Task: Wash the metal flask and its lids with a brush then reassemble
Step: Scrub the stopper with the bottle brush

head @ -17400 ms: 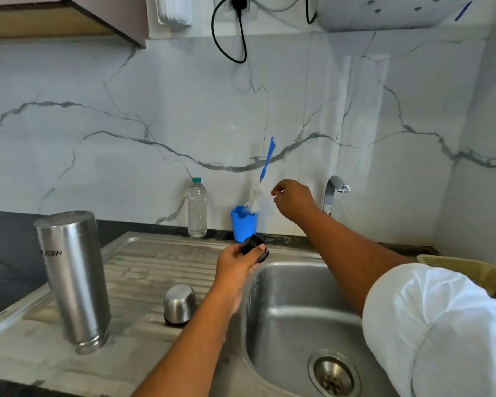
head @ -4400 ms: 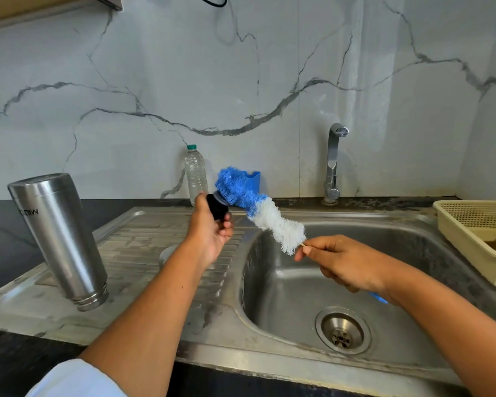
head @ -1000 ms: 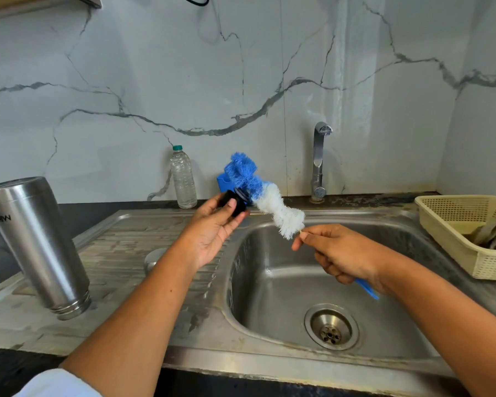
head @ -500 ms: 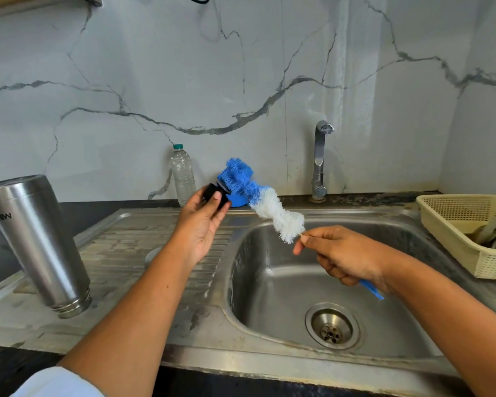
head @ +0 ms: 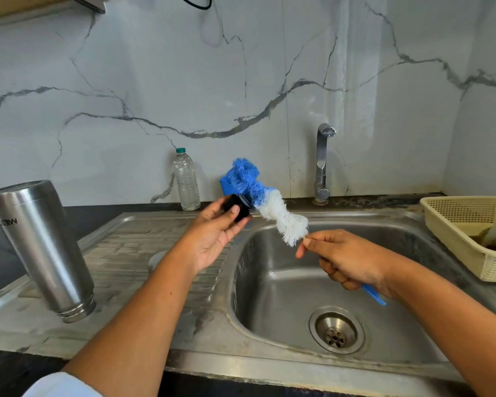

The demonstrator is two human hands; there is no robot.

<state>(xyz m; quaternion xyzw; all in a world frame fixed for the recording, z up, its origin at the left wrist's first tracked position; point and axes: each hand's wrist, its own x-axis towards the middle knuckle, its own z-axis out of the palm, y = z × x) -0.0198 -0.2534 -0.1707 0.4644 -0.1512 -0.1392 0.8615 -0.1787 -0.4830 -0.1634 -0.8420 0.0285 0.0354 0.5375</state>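
My left hand [head: 212,239] pinches the small black round lid [head: 236,210] between thumb and fingertips. My right hand [head: 347,259] grips the blue-and-white bristle brush [head: 272,210], bristles touching the lid. The tall steel flask [head: 43,247] stands inverted on the steel draining board [head: 126,245]. I judge 1 lid mid-scrub, and reassembly remains.

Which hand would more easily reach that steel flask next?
The left hand, probably: the flask stands left of the sink, though that hand holds the black lid. The right hand grips the brush.
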